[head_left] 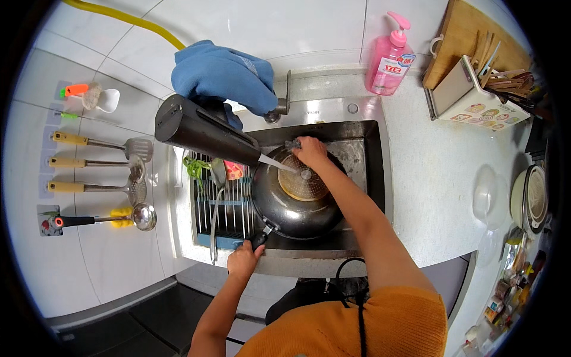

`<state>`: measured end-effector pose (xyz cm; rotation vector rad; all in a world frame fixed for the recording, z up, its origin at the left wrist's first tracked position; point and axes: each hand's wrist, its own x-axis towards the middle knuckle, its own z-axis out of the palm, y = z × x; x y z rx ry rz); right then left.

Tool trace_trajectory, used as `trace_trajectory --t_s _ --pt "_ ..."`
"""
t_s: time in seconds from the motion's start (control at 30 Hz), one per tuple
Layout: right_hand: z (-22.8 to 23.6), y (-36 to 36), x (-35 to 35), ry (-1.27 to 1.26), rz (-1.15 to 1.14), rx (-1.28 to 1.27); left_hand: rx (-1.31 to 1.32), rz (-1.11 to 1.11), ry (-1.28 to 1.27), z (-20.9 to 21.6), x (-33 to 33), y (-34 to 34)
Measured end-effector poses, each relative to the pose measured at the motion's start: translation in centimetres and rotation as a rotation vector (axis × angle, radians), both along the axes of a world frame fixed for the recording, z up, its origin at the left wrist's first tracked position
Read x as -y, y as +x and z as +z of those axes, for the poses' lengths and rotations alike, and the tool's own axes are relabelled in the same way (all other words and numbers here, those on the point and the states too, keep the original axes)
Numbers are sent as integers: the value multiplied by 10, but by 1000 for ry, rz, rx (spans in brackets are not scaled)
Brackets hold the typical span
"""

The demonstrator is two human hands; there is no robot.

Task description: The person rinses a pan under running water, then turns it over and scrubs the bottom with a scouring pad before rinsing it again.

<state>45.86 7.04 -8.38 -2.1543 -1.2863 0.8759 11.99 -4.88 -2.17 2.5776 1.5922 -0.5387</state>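
Observation:
A dark frying pan (291, 215) lies bottom up in the sink, with a round tan-brown disc in the middle of its base. My left hand (242, 262) is closed around the end of its black handle (259, 239) at the near left. At the pan's far side, my right hand (312, 152) presses a small grey scouring pad (292, 144) to its outside; the fingers are closed and partly hide the pad. Water (278, 163) runs from the black faucet (205, 128) onto the pan's base.
A drying rack (223, 217) holding greens and a long spoon (216, 220) covers the sink's left part. A blue cloth (223, 74) hangs behind the faucet. Far right stand a pink pump bottle (389, 65) and a utensil holder (476, 98). Ladles and turners (137, 149) hang left.

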Motion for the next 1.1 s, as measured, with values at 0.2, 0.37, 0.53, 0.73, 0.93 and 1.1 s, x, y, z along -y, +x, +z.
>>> trace_trajectory --t_s 0.2,0.37,0.53,0.73,0.93,1.1 --pt "4 -48 3 193 117 15 -79 39 -31 10 4 6" --pt "-7 -47 0 250 44 124 -82 53 -45 9 3 8" --pt "-24 9 37 -15 -334 23 -85 48 -47 9 3 8" --pt "-45 18 107 -86 -603 -162 -86 39 -45 8 1 9" --pt "0 -50 175 294 -386 -151 -70 30 -27 8 2 6" --pt "-13 -42 175 305 -417 -99 -44 9 8 8 2 6"
